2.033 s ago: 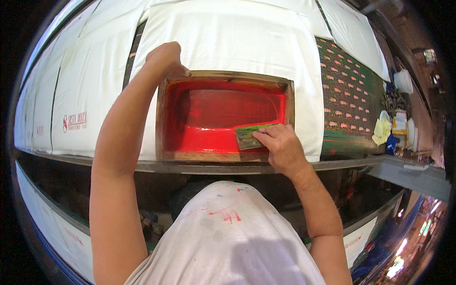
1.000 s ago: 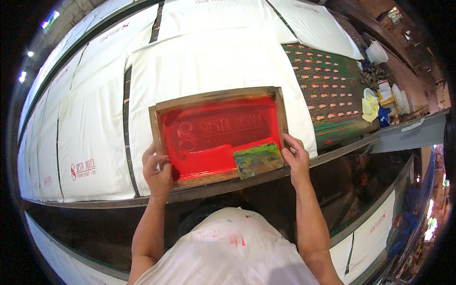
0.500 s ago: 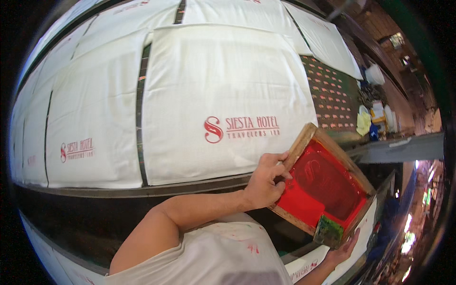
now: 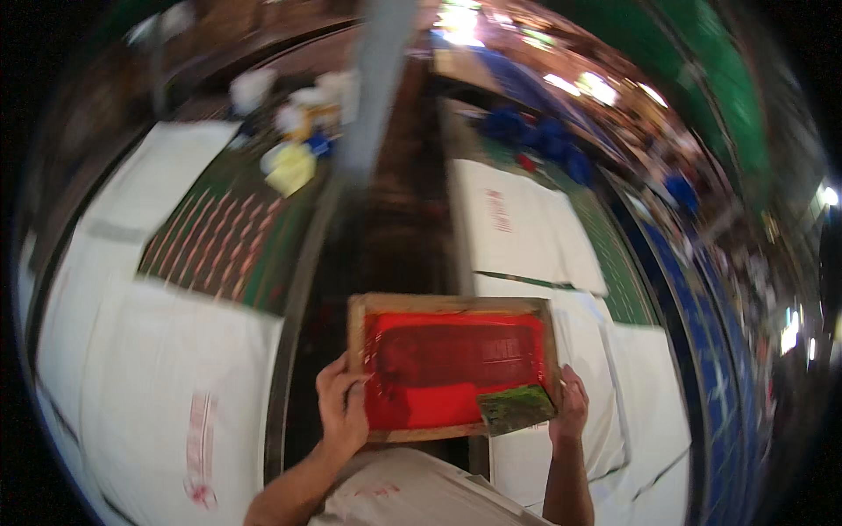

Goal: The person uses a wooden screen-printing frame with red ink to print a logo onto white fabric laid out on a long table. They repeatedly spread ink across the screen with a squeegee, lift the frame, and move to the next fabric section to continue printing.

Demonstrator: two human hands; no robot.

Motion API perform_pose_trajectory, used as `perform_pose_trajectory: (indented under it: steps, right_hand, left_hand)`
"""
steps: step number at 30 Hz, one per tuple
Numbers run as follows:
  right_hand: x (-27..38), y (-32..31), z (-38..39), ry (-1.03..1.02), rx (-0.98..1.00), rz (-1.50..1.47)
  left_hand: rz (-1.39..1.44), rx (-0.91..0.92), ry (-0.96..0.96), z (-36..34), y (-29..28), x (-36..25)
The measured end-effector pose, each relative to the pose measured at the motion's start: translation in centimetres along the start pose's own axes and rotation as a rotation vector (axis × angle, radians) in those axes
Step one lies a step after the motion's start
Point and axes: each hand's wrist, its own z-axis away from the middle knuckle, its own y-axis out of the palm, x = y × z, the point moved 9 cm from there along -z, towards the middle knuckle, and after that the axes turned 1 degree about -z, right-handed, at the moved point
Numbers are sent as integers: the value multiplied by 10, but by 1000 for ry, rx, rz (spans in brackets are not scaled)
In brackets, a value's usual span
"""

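Between both hands I carry a wooden-framed printing screen (image 4: 452,302) in front of my body, above the dark gap between two long tables. Bright red ink (image 4: 421,405) covers its mesh, with a darker band across the far part. My left hand (image 4: 345,405) grips the left side of the frame, and my right hand (image 4: 572,403) grips the right side. A small squeegee-like block (image 4: 517,410), smeared green and dark, rests in the near right corner of the screen. The undersides of the frame and most fingertips are hidden.
White cloths with red prints lie on the left table (image 4: 175,377) and the right table (image 4: 535,228). A grey post (image 4: 381,88) rises ahead near the aisle. Tubs and a yellow cloth (image 4: 291,169) sit at the left table's far end; blue bundles (image 4: 539,136) lie far right.
My view has swung right, from facing the left table to looking along the aisle. The screen has turned level in front of me, still held in both hands.
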Motion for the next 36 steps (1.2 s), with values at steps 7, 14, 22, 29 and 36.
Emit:
perform_pose_trajectory:
  steps: [7, 14, 22, 29, 36]
  right_hand:
    - [-29, -26, -3, 31, -128, -150]
    - [-32, -79, 6, 5, -381, -218]
    - [-26, -109, 58, -68, -751, -150]
    - [-40, -65, 60, -155, -980, -78]
    - [-45, 14, 38, -222, -1194, -102]
  left_hand:
    - [32, 261, -17, -79, 97, 18]
    - [185, 477, 24, -122, 214, 32]
    - [350, 832, 129, -152, 346, 20]
    - [463, 1032, 67, -195, 454, 60]
    - [649, 1289, 28, -255, 555, 56]
